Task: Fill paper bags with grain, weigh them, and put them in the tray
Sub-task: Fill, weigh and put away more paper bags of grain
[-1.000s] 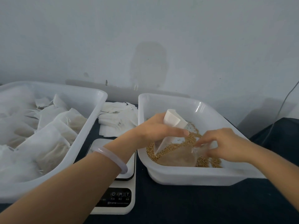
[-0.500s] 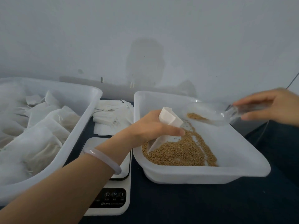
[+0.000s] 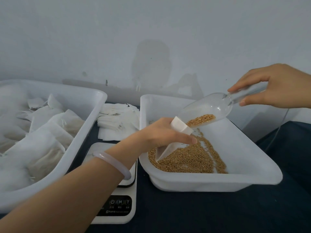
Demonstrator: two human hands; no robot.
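The white paper bag [image 3: 181, 127] is hanging slanted over the near-left part of the grain tray [image 3: 218, 182], its tip reaching the loose grain [image 3: 186, 160]. The clear plastic scoop [image 3: 208, 108] has been swinging in from the tray's far right since half a second ago, and its lip is now meeting the bag's open mouth. The left hand [image 3: 159, 132] is pinching the bag's folded top. The right hand [image 3: 277, 86] is gripping the scoop's handle, tilting a golden heap forward. A white digital scale [image 3: 117, 207] is sitting left of the tray.
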